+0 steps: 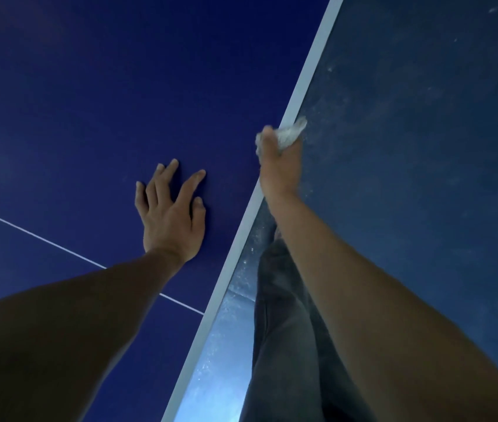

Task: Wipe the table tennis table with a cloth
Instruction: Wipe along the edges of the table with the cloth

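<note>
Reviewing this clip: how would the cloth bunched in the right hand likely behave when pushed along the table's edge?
The cloth looks soft and floppy: it is crumpled inside the right hand. It is probably light, since a loose corner sticks out unsupported. Pushed along the white edge band, it would likely deform and drag, not roll.

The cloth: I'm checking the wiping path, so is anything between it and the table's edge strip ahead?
Nothing visible. The right hand holds the cloth at the white edge strip, which runs bare beyond it; the left hand rests apart.
</note>
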